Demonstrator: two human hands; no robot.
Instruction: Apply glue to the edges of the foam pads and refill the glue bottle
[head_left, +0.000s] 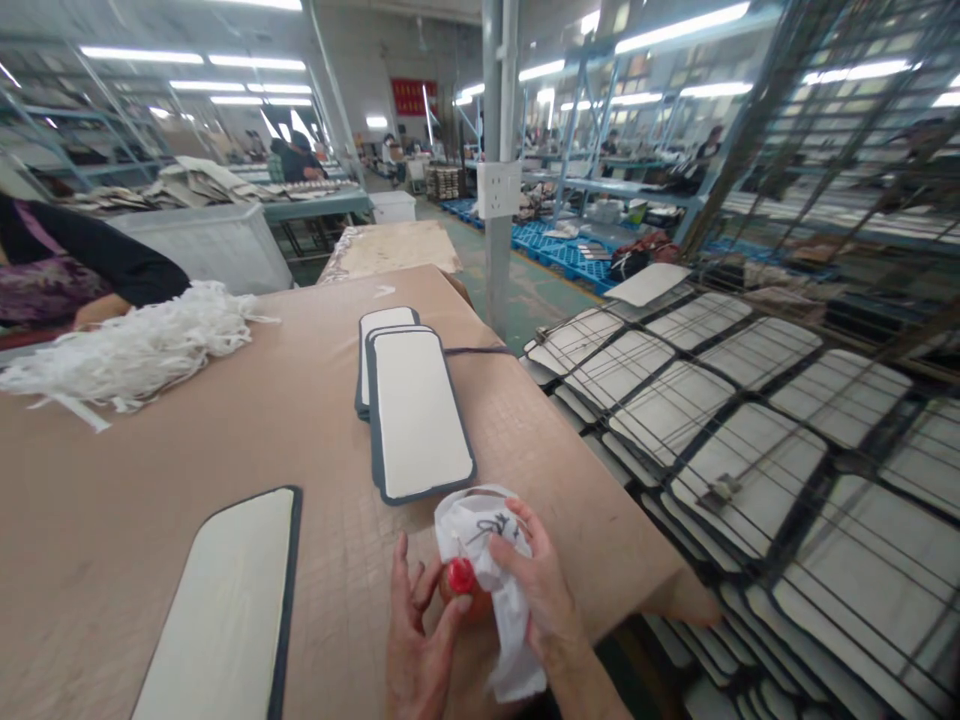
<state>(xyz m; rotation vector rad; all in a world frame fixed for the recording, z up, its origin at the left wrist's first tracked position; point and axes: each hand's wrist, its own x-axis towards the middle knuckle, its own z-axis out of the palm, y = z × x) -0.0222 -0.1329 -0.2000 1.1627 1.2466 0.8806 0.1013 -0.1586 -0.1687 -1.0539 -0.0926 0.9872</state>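
At the table's (112, 520) near edge, a red-capped bottle (463, 582) is pinched by the left hand (421, 640) and bag-wrapped (487, 560) by the closed right hand (536, 580), so contents could be spilled if the cap slips.

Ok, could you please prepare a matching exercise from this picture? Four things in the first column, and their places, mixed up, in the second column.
Things:
1. red cap
2. white plastic bag
3. heap of white strips
4. stack of white pads with dark edges

Places:
A. far left of the table, near another person's arm
B. middle of the table
C. between the fingers of the left hand
D. under the right hand

Pairs: 1-C, 2-D, 3-A, 4-B
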